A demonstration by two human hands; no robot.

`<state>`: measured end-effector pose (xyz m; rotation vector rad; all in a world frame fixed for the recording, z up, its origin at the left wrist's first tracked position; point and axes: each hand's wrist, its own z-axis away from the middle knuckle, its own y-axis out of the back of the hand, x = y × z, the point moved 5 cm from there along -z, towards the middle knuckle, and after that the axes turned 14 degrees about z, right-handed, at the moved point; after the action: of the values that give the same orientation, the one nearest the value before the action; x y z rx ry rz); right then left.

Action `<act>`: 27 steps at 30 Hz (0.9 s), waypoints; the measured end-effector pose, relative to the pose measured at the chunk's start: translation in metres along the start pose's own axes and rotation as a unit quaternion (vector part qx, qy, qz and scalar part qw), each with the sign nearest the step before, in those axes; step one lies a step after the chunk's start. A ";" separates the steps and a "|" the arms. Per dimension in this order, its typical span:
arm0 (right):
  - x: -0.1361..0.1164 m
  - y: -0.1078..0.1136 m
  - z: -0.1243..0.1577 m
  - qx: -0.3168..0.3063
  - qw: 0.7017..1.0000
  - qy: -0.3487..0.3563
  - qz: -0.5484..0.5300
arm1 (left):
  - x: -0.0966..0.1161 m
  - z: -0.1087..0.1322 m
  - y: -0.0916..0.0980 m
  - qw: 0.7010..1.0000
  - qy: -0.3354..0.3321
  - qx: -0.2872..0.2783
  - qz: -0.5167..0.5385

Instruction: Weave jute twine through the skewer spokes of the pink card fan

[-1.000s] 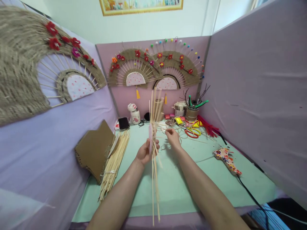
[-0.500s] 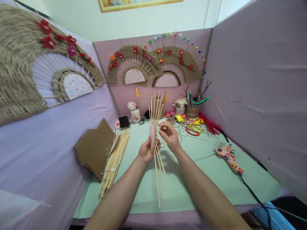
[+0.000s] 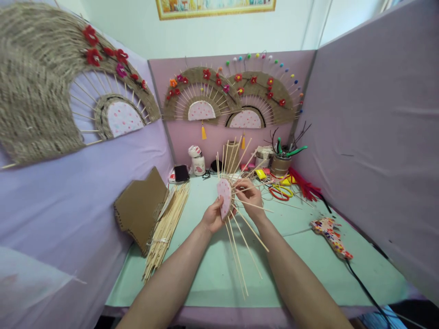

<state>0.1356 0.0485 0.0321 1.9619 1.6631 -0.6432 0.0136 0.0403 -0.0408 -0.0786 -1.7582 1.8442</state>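
My left hand (image 3: 213,215) is closed on a small half-circle fan base (image 3: 224,195), its thumb on the pink spotted face. Thin bamboo sticks (image 3: 253,232) spread out from the curved edge, upward, to the right and down toward me. At that edge, among the sticks, my right hand (image 3: 250,197) is closed in a pinch on thin twine; the fingertips are partly hidden. Loose twine lies on the table behind this hand, close to the scissors (image 3: 279,193).
To the left lie a bundle of bamboo sticks (image 3: 169,224) and folded cardboard (image 3: 140,208). A glue gun (image 3: 331,235) with a black cord lies at the right. Behind stand a twine spool (image 3: 232,157), a jar (image 3: 198,164) and a can (image 3: 280,165) with green-handled pliers. Finished fans (image 3: 197,75) hang behind.
The fan base has turned so its spotted face shows more toward me, and the sticks now appear fanned out to the right. My right hand has moved in closer to the curved edge.
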 end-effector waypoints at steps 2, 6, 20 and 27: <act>-0.004 0.002 0.000 -0.007 0.999 0.017 0.050 | 0.000 0.000 -0.001 1.000 -0.007 0.000 -0.002; -0.017 0.005 0.000 -0.027 0.988 0.059 0.141 | 0.000 0.003 -0.005 1.000 -0.014 -0.007 -0.011; 0.025 0.011 -0.002 0.043 0.985 -0.164 -0.013 | 0.006 0.010 -0.005 0.998 0.040 0.010 -0.046; 0.031 0.003 0.004 -0.072 0.977 -0.203 0.001 | 0.002 0.012 -0.006 0.995 0.060 -0.037 -0.076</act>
<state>0.1427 0.0694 0.0092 1.6015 1.4119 -0.8342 0.0094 0.0299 -0.0330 -0.0799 -1.7008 1.6327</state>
